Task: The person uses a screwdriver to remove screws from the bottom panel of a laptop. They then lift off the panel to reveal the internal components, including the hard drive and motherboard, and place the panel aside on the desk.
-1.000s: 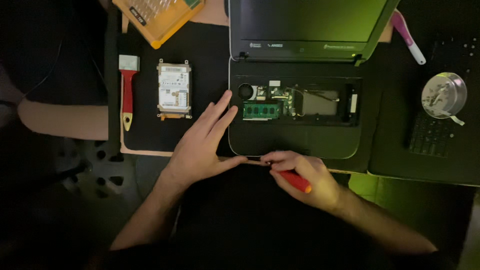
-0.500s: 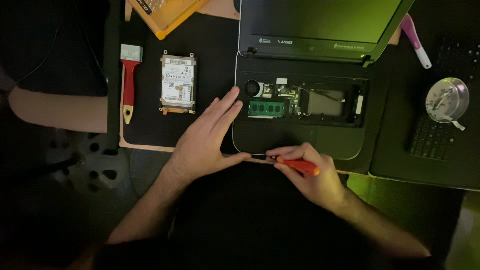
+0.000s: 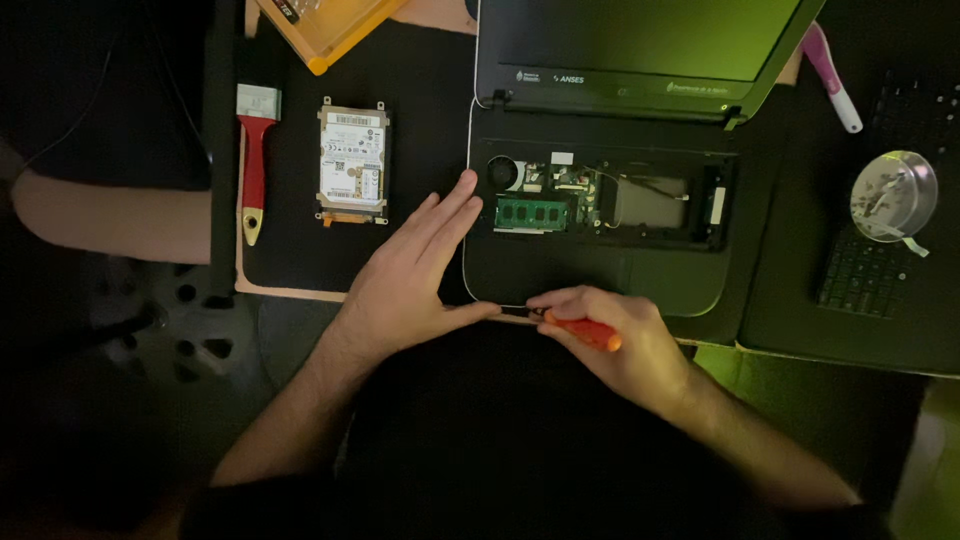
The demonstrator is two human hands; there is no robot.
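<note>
Orange-handled screwdriver (image 3: 585,331) pinched in right hand (image 3: 620,345); left hand (image 3: 415,275) flat, fingers spread, beside matte laptop (image 3: 600,250).

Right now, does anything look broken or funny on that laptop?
Yes. The laptop has no keyboard on it: its green memory card and wires show. A loose keyboard lies to its right, and a bare hard drive lies to its left. It looks opened up, not smashed.
</note>
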